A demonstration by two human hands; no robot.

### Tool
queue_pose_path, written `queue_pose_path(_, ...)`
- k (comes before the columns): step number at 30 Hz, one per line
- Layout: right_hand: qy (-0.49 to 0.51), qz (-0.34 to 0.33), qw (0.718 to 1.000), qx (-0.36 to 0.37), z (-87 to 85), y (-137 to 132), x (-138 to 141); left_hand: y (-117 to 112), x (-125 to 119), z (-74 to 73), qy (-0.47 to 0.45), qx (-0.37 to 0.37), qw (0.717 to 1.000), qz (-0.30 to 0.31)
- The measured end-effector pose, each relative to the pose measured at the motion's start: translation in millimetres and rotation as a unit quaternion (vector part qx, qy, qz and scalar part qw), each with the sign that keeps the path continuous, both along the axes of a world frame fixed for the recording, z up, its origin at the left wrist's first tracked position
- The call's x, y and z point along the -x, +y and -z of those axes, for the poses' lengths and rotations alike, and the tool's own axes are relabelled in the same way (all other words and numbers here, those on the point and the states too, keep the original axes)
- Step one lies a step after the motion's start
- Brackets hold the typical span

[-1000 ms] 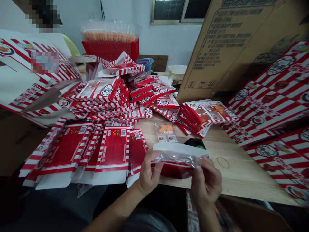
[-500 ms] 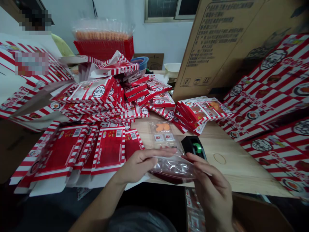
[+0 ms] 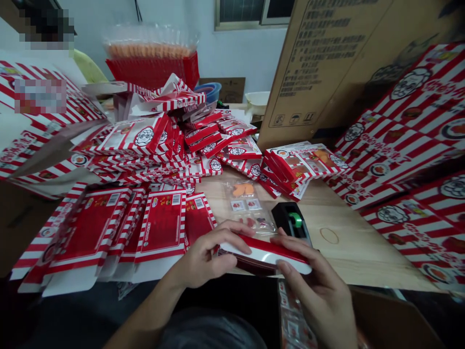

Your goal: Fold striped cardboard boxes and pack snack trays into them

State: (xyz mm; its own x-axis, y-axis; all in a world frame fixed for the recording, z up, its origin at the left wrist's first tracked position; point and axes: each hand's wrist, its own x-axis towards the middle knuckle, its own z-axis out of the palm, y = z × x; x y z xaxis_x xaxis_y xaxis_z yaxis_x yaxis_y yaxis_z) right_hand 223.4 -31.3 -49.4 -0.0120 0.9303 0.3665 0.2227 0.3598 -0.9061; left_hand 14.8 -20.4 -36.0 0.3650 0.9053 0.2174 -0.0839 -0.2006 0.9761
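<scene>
My left hand (image 3: 212,252) and my right hand (image 3: 312,271) grip the two ends of a red and white cardboard box (image 3: 267,253) above the table's front edge. Its narrow side with a white flap faces up toward me, and both thumbs press along that side. Most of the box's broad faces are turned out of sight. Just beyond it lies a clear plastic pack (image 3: 247,201) with orange pieces and small printed cards. Right of that pack, close to my right fingers, stands a black tape dispenser (image 3: 290,220) with a green core.
Flat open boxes (image 3: 163,223) overlap at the left front. Behind them rises a heap of filled striped boxes (image 3: 145,138); more lie at centre right (image 3: 305,165). Stacked striped boxes (image 3: 410,131) and a large brown carton (image 3: 319,63) line the right. A rubber band (image 3: 329,236) lies on the wood.
Clear plastic showed in the box's opening between my hands; now a white flap covers that side. My fingers have shifted along the box, and the view has moved slightly.
</scene>
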Motion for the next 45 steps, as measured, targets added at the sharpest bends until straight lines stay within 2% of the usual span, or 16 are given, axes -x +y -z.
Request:
queue_pose_path(3,-0.021,-0.007,1.0,0.014,-0.6,-1.4,-2.8,-2.4,1.9,-0.2,0.008,0.024,0.999,-0.02)
queue_pose_path(6,0.014,-0.063,0.998,-0.013,0.3,1.8,-8.2,-1.2,5.6,-2.1,0.029,0.032,0.999,-0.009)
queue_pose_path(9,0.028,-0.127,0.99,-0.046,0.3,7.6,-14.2,0.7,11.7,-4.6,0.064,-0.037,0.997,0.005)
queue_pose_path(13,-0.015,-0.182,0.979,-0.087,-0.4,13.0,-22.7,-2.4,19.2,-2.6,0.13,-0.142,0.981,-0.007)
queue_pose_path(18,-0.122,-0.166,0.966,-0.157,7.8,11.0,-25.0,-10.8,17.7,12.3,0.164,-0.201,0.965,-0.049)
queue_pose_path(22,-0.204,-0.096,0.958,-0.177,18.7,3.2,-21.3,-10.1,11.3,21.6,0.141,-0.201,0.965,-0.092)
queue_pose_path(27,-0.104,-0.072,0.98,-0.154,19.5,-2.4,-22.3,-12.2,7.2,22.3,0.147,-0.197,0.963,-0.111)
queue_pose_path(30,-0.104,-0.084,0.977,-0.168,16.7,-1.8,-18.7,-16.2,3.1,21.1,0.184,-0.236,0.943,-0.144)
queue_pose_path(33,-0.093,-0.086,0.973,-0.191,13.8,-2.5,-12.9,-17.8,-2.8,21.0,0.207,-0.28,0.927,-0.141)
queue_pose_path(35,-0.082,-0.099,0.978,-0.165,13.9,-2.6,-13.9,-17.7,-6.0,21.7,0.199,-0.286,0.927,-0.138)
queue_pose_path(37,-0.041,-0.126,0.986,-0.103,19.2,0.9,-23.4,-17.5,-7.9,22.9,0.189,-0.283,0.927,-0.155)
queue_pose_path(38,-0.015,-0.112,0.991,-0.071,24.6,4.7,-31.5,-17.4,-8.4,23.7,0.19,-0.283,0.926,-0.163)
queue_pose_path(40,0.007,0.013,1.0,-0.018,40.5,16.5,-52.8,-17.5,-9.3,25.9,0.196,-0.29,0.92,-0.177)
queue_pose_path(42,-0.057,0.201,0.977,0.044,59.3,31.0,-75.5,-17.8,-10.6,28.6,0.2,-0.306,0.91,-0.197)
queue_pose_path(43,-0.088,0.225,0.965,0.106,67.8,37.7,-85.1,-18.0,-11.5,29.9,0.199,-0.312,0.905,-0.209)
queue_pose_path(45,-0.103,0.202,0.958,0.176,79.7,47.0,-98.1,-18.2,-13.4,31.4,0.194,-0.314,0.9,-0.232)
